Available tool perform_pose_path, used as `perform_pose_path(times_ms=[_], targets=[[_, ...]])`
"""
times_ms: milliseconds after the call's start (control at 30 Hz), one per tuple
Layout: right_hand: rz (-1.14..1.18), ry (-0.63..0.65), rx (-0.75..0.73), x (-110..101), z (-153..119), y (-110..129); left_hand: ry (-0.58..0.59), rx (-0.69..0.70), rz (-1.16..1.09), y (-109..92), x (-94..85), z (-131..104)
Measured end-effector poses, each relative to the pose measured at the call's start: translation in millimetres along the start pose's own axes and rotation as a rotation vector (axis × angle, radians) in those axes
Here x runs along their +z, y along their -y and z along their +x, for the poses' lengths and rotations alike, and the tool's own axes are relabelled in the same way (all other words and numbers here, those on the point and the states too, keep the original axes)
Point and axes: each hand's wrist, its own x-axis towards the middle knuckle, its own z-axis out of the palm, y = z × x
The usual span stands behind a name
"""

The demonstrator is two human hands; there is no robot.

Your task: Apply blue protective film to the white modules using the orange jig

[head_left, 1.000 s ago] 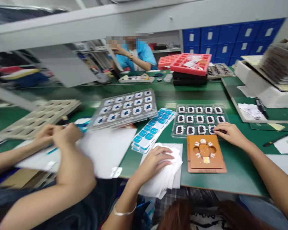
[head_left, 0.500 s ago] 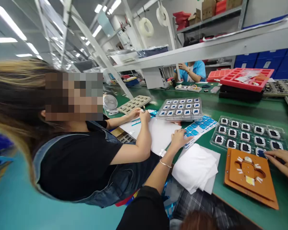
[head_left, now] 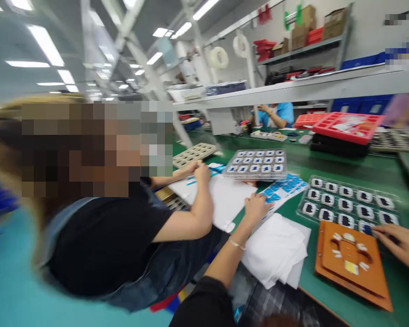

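So the right hand (head_left: 404, 245) is at the front row of a clear tray (head_left: 355, 204), fingertips right by a dark blue piece (head_left: 365, 226) in one of the white-framed slots. Thumb and fingers look pretty close together, but the hand runs off the right edge and I can't tell if it's actually pinching anything. The tray lies flat on the green bench (head_left: 341, 165), three rows of these things in it

Left hand (head_left: 256, 209) is over at the near end of some blue-and-white sticker sheets (head_left: 288, 187), fingers loosely bent and a bit apart. Can't tell if it has a grip on a sheet or is just touching

Right in front of the clear tray there's an orange fixture (head_left: 334, 268), and left of that a messy pile of white cloths (head_left: 276, 250). Behind the stickers sits a stack of clear trays (head_left: 255, 176) with more pieces, and a white board (head_left: 225, 197) lies in front of it

Further left a co-worker in a black top (head_left: 119, 250) has both hands up near a beige tray (head_left: 195, 155). Across the bench: someone in blue (head_left: 284, 116), plus a red tray (head_left: 347, 125) on a black stack
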Motion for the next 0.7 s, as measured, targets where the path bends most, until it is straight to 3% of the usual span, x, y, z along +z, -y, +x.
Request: perform_pose_path(times_ms=[100,167,467,567,700], targets=[[0.023,0.131,-0.025,-24,11,32,-0.024,0.014,0.006,1,-3.4,0],[0.002,0.162,-0.004,-29,17,42,-0.041,0.032,-0.005,4,-2.5,6],[-0.022,0.165,0.021,-26,14,37,-0.173,0.164,-0.141,3,-4.5,5],[-0.014,0.161,0.029,-27,15,36,-0.194,0.338,-0.231,-12,-11.9,-4],[-0.007,0.156,0.053,-28,15,32,-0.159,0.643,-0.316,-59,-20.5,-23]])
